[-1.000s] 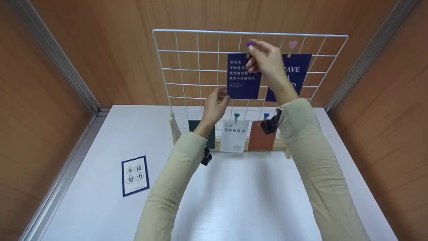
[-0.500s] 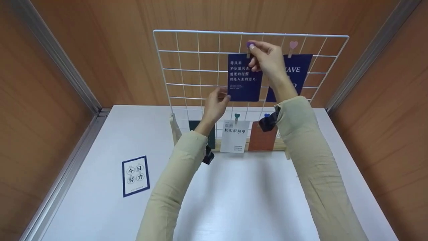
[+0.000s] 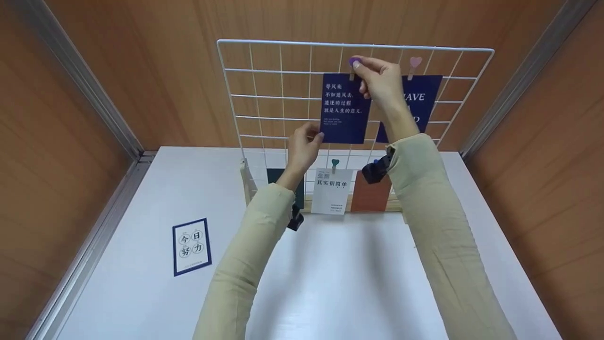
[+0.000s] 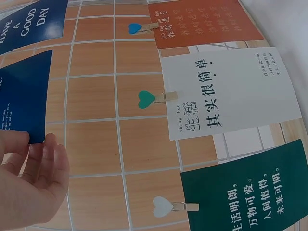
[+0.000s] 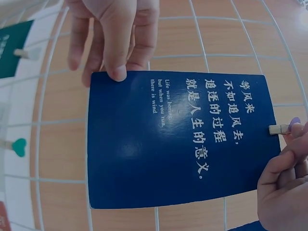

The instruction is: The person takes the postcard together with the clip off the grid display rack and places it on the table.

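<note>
A dark blue card with white writing hangs upright against the white wire grid panel. My left hand pinches its lower left corner between thumb and fingers, as the right wrist view shows too. At the card's top edge sits a small wooden clothespin with a purple heart. My right hand pinches this clothespin at its heart end, with its other fingers curled in front of the card. Beside it hangs another blue card under a pink heart clothespin, partly behind my right hand and wrist.
Lower on the grid hang a green card, a white card and an orange card, each clipped by a heart clothespin. A blue-bordered card lies on the white table at left. Wooden walls surround the table.
The blue card's lower edge has dropped slightly against the grid, and more of its writing shows beside my right fingers. Both hands keep their grips, nearly still.
</note>
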`<state>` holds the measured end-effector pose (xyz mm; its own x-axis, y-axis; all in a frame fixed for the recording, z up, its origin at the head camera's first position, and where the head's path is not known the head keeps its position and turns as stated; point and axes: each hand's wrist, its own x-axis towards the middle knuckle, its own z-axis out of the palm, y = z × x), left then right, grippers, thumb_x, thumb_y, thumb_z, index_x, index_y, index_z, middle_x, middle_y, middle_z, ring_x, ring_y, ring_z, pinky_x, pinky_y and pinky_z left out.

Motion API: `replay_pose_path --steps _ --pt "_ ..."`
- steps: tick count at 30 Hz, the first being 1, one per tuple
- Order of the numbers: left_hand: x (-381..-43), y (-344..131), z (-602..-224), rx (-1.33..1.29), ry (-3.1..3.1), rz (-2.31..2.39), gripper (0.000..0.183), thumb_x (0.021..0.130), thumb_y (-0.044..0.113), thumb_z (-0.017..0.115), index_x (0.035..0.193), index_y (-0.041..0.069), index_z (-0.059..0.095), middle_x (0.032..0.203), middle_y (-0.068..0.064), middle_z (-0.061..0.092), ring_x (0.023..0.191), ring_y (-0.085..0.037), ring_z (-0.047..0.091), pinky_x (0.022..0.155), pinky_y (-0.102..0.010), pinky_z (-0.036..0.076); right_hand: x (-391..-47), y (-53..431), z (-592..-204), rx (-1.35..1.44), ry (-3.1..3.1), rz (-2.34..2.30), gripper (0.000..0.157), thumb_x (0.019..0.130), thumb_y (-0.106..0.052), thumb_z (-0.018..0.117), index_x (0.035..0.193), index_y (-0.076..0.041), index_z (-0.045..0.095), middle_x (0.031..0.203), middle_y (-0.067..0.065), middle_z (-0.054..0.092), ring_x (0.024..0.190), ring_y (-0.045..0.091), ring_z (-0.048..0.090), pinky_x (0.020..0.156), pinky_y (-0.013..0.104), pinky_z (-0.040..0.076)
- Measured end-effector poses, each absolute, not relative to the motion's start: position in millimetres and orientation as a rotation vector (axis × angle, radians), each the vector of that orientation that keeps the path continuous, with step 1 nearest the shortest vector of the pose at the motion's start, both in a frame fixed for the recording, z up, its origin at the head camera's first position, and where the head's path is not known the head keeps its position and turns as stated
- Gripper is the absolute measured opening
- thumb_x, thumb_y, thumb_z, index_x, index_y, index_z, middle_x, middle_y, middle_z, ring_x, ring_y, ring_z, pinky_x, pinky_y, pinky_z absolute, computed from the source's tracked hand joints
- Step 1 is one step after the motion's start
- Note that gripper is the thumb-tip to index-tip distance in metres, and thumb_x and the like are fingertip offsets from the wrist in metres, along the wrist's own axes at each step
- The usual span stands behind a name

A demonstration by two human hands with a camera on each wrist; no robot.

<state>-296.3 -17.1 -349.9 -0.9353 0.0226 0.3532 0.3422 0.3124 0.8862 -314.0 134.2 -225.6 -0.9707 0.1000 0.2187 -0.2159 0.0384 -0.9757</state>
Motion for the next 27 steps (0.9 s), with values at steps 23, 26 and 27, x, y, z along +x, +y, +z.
replay_pose_path --steps 23,26,27 --pt "-293.9 -20.2 -349.6 -0.350 -2.337 -1.709 0.015 0.088 0.004 0.051 0.099 0.002 0.059 0.092 -0.006 0.059 0.084 -0.015 0.053 0.073 -0.024 0.043 -309.0 129.3 -225.8 0.164 -1.840 2.131 0.018 0.082 -0.004 0.060 0.099 0.001 0.065 0.067 0.005 0.055 0.038 0.006 0.034 0.036 0.015 0.025" --pt "-292.3 -20.7 -350.3 -0.369 -2.324 -1.731 0.014 0.088 0.004 0.051 0.098 0.001 0.059 0.091 -0.006 0.059 0.083 -0.015 0.053 0.071 -0.024 0.044 -306.9 130.5 -226.7 0.187 -1.815 2.157 0.017 0.083 -0.004 0.060 0.099 0.000 0.065 0.066 0.005 0.054 0.038 0.007 0.034 0.036 0.015 0.025" --pt "-291.6 -21.0 -350.7 -0.369 -2.322 -1.743 0.013 0.088 0.004 0.051 0.098 0.001 0.059 0.090 -0.006 0.059 0.082 -0.016 0.053 0.070 -0.024 0.044 -306.2 131.1 -227.2 0.199 -1.806 2.165 0.017 0.083 -0.004 0.060 0.098 0.000 0.065 0.066 0.005 0.055 0.038 0.007 0.034 0.036 0.015 0.025"
